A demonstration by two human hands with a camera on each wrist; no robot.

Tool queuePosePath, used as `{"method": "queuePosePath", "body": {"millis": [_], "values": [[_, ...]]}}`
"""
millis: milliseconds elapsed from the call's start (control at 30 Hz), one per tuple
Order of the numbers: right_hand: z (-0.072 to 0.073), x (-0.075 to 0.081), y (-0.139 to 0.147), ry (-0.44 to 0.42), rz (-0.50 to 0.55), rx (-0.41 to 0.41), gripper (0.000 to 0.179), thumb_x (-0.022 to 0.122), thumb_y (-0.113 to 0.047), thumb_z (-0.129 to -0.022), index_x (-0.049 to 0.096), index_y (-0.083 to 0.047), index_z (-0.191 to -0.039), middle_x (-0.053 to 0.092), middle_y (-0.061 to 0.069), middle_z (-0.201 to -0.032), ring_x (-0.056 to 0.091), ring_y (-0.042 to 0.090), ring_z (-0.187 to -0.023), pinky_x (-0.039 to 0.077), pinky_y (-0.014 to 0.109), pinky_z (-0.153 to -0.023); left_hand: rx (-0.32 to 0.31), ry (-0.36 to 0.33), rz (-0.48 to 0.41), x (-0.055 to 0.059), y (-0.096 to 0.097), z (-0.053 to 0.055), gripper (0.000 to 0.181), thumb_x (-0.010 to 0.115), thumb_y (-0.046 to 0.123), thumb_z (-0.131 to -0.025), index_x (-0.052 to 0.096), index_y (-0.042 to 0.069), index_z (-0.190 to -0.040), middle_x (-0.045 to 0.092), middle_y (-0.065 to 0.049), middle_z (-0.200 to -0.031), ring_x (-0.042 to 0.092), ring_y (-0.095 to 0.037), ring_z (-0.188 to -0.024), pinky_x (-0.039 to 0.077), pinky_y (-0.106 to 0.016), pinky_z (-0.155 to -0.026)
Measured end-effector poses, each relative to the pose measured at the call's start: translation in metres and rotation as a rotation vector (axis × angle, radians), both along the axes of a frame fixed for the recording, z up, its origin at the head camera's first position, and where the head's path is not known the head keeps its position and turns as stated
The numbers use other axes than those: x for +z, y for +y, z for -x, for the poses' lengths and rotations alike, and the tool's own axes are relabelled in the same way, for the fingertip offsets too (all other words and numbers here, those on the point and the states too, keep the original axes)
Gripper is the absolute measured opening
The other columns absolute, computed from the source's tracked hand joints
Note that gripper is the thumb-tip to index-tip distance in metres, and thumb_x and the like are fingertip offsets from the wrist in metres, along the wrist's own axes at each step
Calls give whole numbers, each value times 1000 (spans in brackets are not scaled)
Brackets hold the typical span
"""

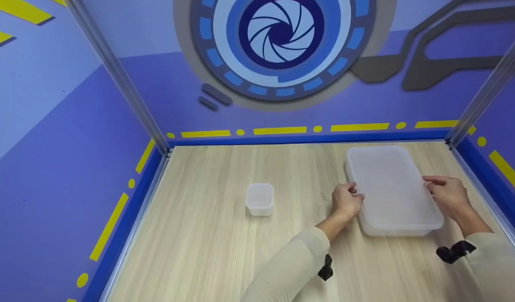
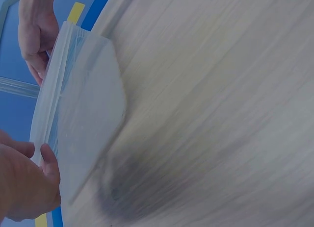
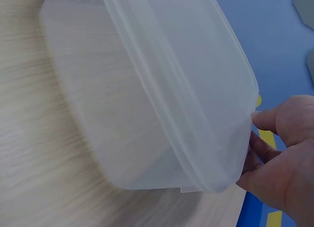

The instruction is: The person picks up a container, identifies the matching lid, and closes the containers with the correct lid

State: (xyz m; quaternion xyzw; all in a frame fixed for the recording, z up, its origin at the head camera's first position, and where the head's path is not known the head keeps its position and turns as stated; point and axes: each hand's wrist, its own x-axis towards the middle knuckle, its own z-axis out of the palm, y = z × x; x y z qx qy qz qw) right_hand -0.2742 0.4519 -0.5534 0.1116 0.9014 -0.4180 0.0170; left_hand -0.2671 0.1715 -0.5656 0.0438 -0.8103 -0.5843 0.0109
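A large rectangular, frosted plastic food container [image 1: 391,188] with its lid on stands at the right of the table. My left hand [image 1: 347,199] grips the lid's edge on the left long side, its thumb tip at the rim and its other fingers curled. On the opposite long side, my right hand [image 1: 448,193] holds the rim, with thumb and fingertips at the lid's edge in the right wrist view. The lid [image 3: 181,89] lies over the translucent walls, and the wood shows through them. A small lidded plastic container [image 1: 260,199] sits apart, left of my left hand.
The pale wood table [image 1: 207,251] is bordered by a blue back wall [image 1: 156,92] and side walls with metal corner posts. The right wall's metal edge [image 1: 484,197] runs close beside my right hand. Black wrist mounts [image 1: 455,251] stick out from both sleeves.
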Motion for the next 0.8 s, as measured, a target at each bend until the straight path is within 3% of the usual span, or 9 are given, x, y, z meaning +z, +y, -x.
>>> {"method": "queuePosePath", "body": {"millis": [100, 167, 233, 300, 433, 600, 800], "values": [[0, -2, 2, 8, -4, 16, 46, 48, -19, -112, 53, 9, -149, 55, 37, -143, 56, -2, -89, 53, 15, -68, -3, -19, -4, 0, 0, 1, 31, 83, -2, -86, 78, 2, -117, 65, -2, -90, 56, -5, -80, 52, -21, -77], [0, -2, 2, 9, -5, 25, 46, 48, -18, -112, 53, 10, -149, 55, 38, -142, 55, -4, -88, 53, 15, -68, -7, -29, -4, 1, -1, 1, 31, 83, -2, -86, 78, 2, -117, 66, -2, -89, 57, -6, -79, 52, -21, -77], [1, -2, 2, 7, -13, 29, 45, 48, -16, -111, 53, 11, -148, 55, 39, -141, 59, 2, -92, 53, 15, -68, -13, -45, -5, 1, -1, 2, 32, 83, -2, -87, 78, 2, -118, 68, -2, -88, 57, -5, -78, 52, -21, -76], [1, -1, 2, 1, -20, 29, 45, 48, -14, -111, 52, 12, -148, 55, 40, -140, 65, 18, -100, 52, 14, -67, -20, -56, -2, 1, -1, 3, 32, 82, -2, -88, 78, 2, -120, 68, -2, -86, 57, -4, -76, 52, -20, -75], [1, 1, 0, -5, -37, 23, 46, 49, -15, -110, 53, 11, -147, 55, 40, -139, 60, 42, -118, 50, 15, -66, -28, -91, -35, 0, -2, 2, 35, 81, -1, -89, 78, 4, -123, 66, 2, -85, 57, -3, -71, 53, -20, -68], [1, 1, -1, 29, -85, 17, 45, 52, -17, -108, 58, 10, -143, 59, 39, -134, 61, 46, -116, 49, 21, -67, -28, -115, -91, -1, -2, 0, 38, 79, -1, -90, 76, 4, -127, 64, 3, -84, 60, -6, -59, 52, -21, -58], [1, 1, -4, 72, -126, 9, 41, 54, -15, -106, 63, 11, -137, 65, 38, -125, 64, 48, -109, 48, 27, -69, -39, -111, -76, -1, -3, -2, 38, 78, -1, -92, 75, 5, -130, 63, 4, -83, 60, -6, -61, 50, -21, -59]]}}
